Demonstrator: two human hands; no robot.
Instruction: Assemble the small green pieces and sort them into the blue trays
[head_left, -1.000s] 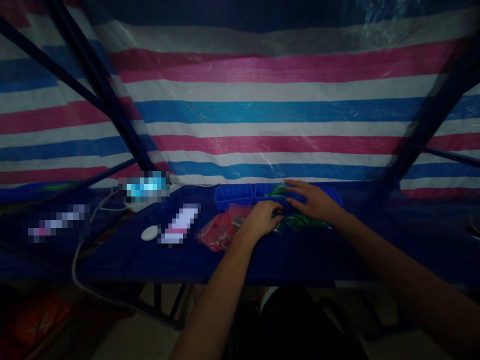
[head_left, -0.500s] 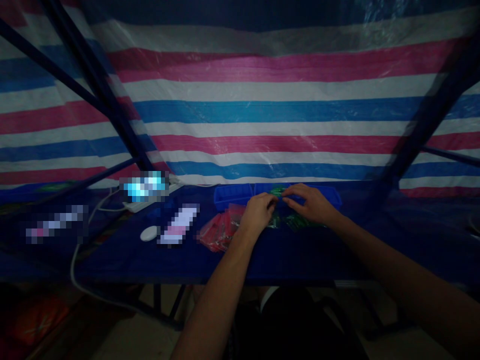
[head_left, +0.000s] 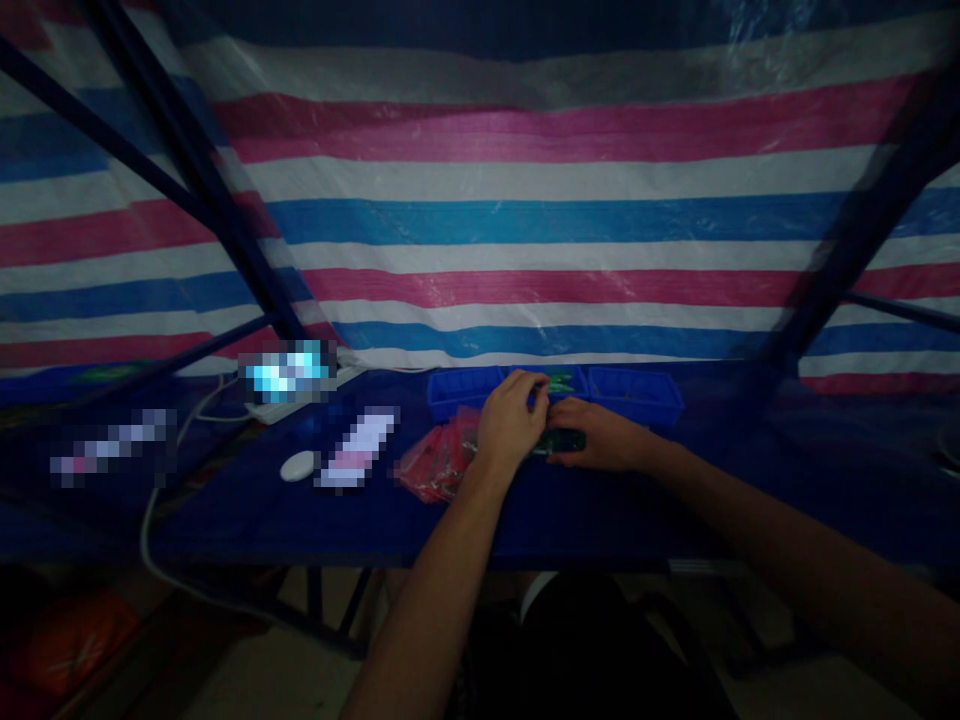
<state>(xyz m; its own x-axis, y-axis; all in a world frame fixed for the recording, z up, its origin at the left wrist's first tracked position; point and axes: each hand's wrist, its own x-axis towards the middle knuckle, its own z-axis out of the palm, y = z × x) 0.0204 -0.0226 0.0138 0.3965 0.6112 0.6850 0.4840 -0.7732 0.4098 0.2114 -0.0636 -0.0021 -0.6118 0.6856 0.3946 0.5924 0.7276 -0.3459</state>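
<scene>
My left hand (head_left: 513, 418) is bent over the front of a blue tray (head_left: 512, 388). Its fingertips and thumb are drawn together, and whatever is between them is too dark to make out. Just right of it, lower down, my right hand (head_left: 604, 436) has thumb and fingers around a dark green packet (head_left: 566, 440) on the table. Small green pieces (head_left: 560, 382) lie in the tray's middle compartment. A heap of clear red plastic bags (head_left: 435, 462) spreads out left of my left wrist and partly under it.
The blue tray's left part (head_left: 463, 402) and right part (head_left: 637, 410) flank the middle one. On the left are a blurred-out phone (head_left: 358, 448), a white round case (head_left: 300, 466), a lit screen (head_left: 291, 372) on a white power strip (head_left: 262, 412) and a white cable (head_left: 147, 530). Striped sheeting hangs behind.
My right hand has come down and left from the tray's edge onto the green packet on the table. My left hand has risen slightly. The tray's right part now shows.
</scene>
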